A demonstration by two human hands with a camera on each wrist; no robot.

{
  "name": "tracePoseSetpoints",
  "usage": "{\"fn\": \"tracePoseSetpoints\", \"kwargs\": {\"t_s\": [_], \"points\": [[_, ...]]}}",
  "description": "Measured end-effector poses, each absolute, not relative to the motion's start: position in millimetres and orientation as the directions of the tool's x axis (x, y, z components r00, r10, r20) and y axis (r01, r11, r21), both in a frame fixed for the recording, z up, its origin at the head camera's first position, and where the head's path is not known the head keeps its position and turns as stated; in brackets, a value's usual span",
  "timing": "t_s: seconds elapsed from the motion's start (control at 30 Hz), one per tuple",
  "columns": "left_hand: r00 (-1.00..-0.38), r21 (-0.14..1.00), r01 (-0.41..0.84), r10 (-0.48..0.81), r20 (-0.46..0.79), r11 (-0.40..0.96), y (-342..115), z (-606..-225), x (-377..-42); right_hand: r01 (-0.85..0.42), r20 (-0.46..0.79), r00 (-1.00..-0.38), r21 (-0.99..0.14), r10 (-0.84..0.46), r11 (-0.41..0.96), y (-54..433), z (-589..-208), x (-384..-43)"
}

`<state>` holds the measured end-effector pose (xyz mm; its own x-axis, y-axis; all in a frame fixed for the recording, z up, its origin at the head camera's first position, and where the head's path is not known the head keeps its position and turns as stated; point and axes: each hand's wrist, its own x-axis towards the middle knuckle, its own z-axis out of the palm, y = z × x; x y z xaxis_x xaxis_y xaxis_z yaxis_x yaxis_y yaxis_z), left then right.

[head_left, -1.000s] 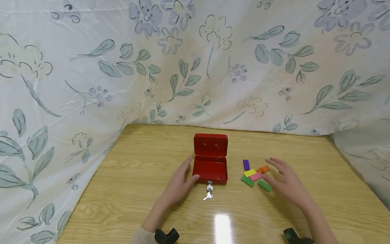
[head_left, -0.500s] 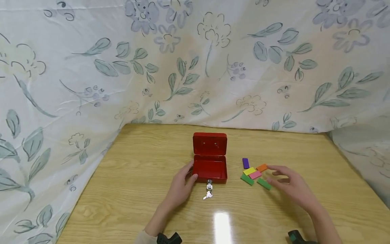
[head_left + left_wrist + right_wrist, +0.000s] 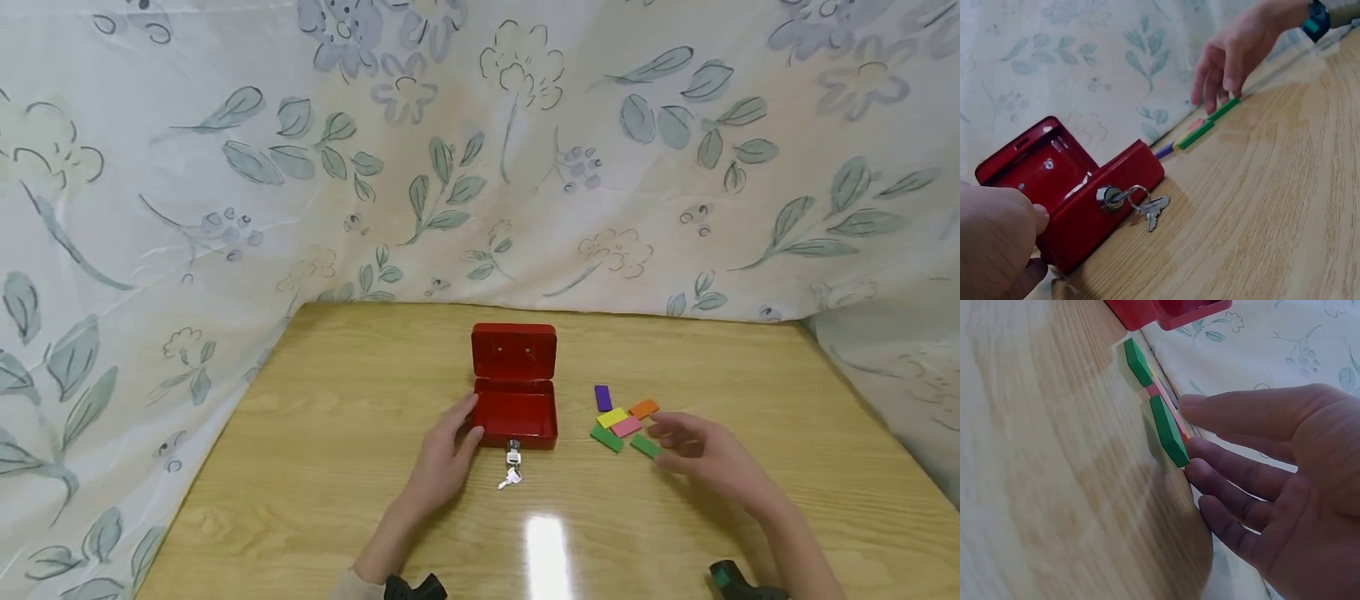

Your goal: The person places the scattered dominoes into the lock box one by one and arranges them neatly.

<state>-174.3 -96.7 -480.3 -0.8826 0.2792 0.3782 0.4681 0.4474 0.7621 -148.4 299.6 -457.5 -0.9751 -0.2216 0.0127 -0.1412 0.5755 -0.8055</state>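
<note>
A red metal cash box (image 3: 534,442) stands on the table with its lid (image 3: 513,350) raised and its visible inside bare. My left hand (image 3: 438,462) holds its left front corner, thumb at the front, fingers along the side. Silver keys (image 3: 1155,209) hang on a ring from its lock (image 3: 1109,197). My right hand (image 3: 708,458) hovers, fingers loosely bent, beside a green domino-like block (image 3: 1168,431). Nothing shows in its grasp. Around that block lie another green block (image 3: 607,438), a pink one (image 3: 626,427), a yellow one (image 3: 612,417), an orange one (image 3: 644,408) and a purple one (image 3: 603,397).
The wooden table (image 3: 360,375) ends at a floral cloth (image 3: 420,167), which hangs behind and along the left side. Dark wrist devices (image 3: 416,588) sit on both wrists. A bright reflection lies on the tabletop near the front.
My left hand has closed in on the box's corner. The right hand has come lower toward the near green block, its fingers bending more. Box and blocks keep their places on the table.
</note>
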Motion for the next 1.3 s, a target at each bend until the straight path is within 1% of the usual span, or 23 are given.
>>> {"fn": "tracePoseSetpoints", "kwargs": {"t_s": [0.23,0.4,0.53,0.97,1.3], "points": [[-0.879,0.750,0.474,0.295,0.374,0.460,-94.6,-471.9,-181.1,-0.203,0.062,-0.966,-0.780,-0.250,0.591,302.9,-456.4,-152.4],[-0.886,0.755,0.461,0.295,0.358,0.467,-95.3,-471.2,-181.8,-0.190,0.040,-0.966,-0.782,-0.256,0.594,303.1,-456.8,-154.0],[-0.888,0.760,0.457,0.293,0.356,0.461,-95.7,-473.0,-179.5,-0.182,0.026,-0.962,-0.802,-0.271,0.569,302.5,-458.7,-153.1],[-0.890,0.767,0.452,0.281,0.358,0.455,-96.7,-474.1,-177.0,-0.181,0.015,-0.954,-0.827,-0.300,0.532,299.6,-464.4,-151.8],[-0.889,0.767,0.456,0.278,0.365,0.452,-96.5,-478.3,-176.0,-0.194,0.014,-0.948,-0.817,-0.319,0.542,299.4,-465.2,-151.4]]}}
